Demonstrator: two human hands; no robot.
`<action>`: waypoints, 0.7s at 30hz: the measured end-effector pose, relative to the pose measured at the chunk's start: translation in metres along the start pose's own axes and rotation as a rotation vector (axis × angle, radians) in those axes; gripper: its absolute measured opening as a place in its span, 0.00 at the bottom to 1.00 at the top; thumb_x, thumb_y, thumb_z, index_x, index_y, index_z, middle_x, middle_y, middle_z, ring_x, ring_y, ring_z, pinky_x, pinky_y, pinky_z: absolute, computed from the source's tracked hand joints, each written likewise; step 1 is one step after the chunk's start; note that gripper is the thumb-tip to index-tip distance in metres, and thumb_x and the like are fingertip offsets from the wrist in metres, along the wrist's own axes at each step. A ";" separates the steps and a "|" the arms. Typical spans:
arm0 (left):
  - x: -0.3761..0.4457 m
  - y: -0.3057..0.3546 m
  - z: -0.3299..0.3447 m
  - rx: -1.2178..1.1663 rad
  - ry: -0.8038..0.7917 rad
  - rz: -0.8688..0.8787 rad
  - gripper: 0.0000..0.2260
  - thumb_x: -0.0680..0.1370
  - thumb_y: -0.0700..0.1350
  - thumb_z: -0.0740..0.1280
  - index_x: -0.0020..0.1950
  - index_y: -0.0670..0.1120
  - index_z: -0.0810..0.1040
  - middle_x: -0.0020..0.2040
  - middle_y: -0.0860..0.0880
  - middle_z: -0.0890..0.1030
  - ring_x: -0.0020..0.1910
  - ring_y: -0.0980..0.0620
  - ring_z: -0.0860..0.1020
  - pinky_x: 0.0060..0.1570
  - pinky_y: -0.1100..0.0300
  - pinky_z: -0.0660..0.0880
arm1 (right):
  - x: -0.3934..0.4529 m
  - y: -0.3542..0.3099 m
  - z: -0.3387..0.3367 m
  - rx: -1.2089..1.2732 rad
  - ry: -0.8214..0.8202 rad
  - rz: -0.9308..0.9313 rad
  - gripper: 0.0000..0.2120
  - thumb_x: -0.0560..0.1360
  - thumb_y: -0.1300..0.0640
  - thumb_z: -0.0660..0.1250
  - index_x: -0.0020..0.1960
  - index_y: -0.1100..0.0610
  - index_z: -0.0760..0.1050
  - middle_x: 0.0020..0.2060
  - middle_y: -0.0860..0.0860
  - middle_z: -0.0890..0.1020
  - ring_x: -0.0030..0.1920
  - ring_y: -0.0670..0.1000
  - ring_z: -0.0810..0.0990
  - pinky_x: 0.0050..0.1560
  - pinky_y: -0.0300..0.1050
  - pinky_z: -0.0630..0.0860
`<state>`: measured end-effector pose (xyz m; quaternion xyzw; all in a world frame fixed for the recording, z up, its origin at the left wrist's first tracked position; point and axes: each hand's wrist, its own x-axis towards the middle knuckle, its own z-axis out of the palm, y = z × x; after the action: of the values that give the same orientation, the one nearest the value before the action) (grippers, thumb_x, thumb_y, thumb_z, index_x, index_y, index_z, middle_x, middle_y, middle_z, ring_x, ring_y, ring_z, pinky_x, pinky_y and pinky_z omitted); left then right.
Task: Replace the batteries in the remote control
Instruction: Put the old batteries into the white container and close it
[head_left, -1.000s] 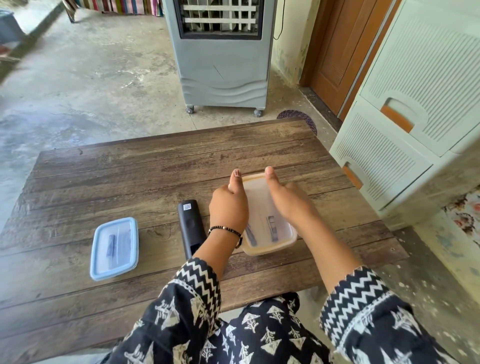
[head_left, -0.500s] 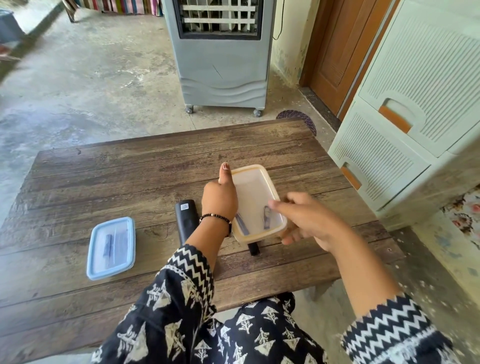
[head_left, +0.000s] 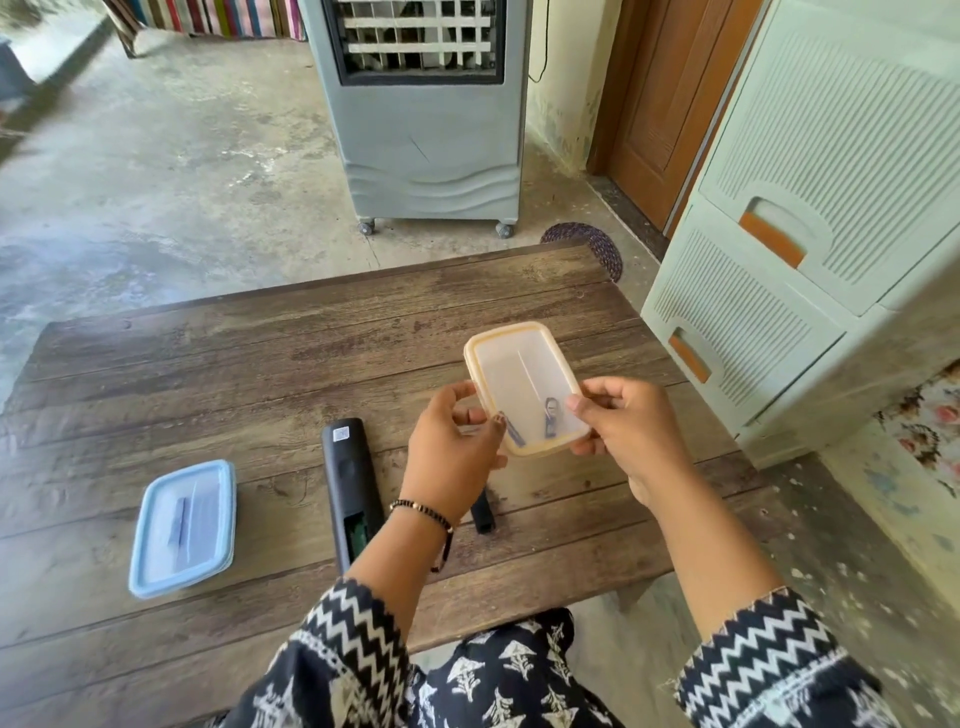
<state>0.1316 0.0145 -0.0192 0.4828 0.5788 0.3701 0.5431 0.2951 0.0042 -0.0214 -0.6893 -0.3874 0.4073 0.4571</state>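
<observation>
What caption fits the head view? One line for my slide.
Both hands lift the orange-lidded box of batteries above the opened remote.

Remote (head_left: 349, 483) lies on table (head_left: 208, 374) (lidded box (head_left: 183, 527) to its left)

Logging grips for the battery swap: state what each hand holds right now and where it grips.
Both hands hold the orange-lidded container, lifted off the table: left hand on its near left edge, right hand on its near right edge.
</observation>
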 end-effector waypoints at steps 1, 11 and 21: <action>0.009 0.004 0.005 -0.016 -0.008 0.001 0.18 0.75 0.37 0.66 0.64 0.45 0.70 0.39 0.50 0.74 0.37 0.53 0.78 0.41 0.55 0.81 | 0.007 0.000 -0.002 0.032 0.012 0.004 0.06 0.73 0.64 0.68 0.49 0.58 0.77 0.39 0.54 0.82 0.31 0.52 0.80 0.31 0.48 0.81; 0.152 0.049 0.067 -0.070 -0.068 -0.083 0.17 0.76 0.34 0.64 0.65 0.38 0.70 0.40 0.47 0.78 0.34 0.54 0.78 0.37 0.58 0.81 | 0.138 -0.012 -0.016 0.249 0.180 -0.006 0.10 0.73 0.71 0.64 0.53 0.65 0.76 0.37 0.54 0.79 0.31 0.50 0.77 0.27 0.37 0.78; 0.254 0.053 0.108 -0.117 -0.082 -0.148 0.17 0.75 0.33 0.65 0.64 0.37 0.71 0.52 0.36 0.80 0.42 0.44 0.79 0.32 0.56 0.80 | 0.238 0.001 -0.021 0.285 0.251 0.006 0.09 0.73 0.69 0.65 0.52 0.64 0.77 0.37 0.55 0.80 0.30 0.49 0.79 0.34 0.43 0.81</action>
<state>0.2608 0.2617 -0.0523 0.4211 0.5676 0.3421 0.6193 0.4025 0.2133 -0.0664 -0.6640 -0.2639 0.3702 0.5936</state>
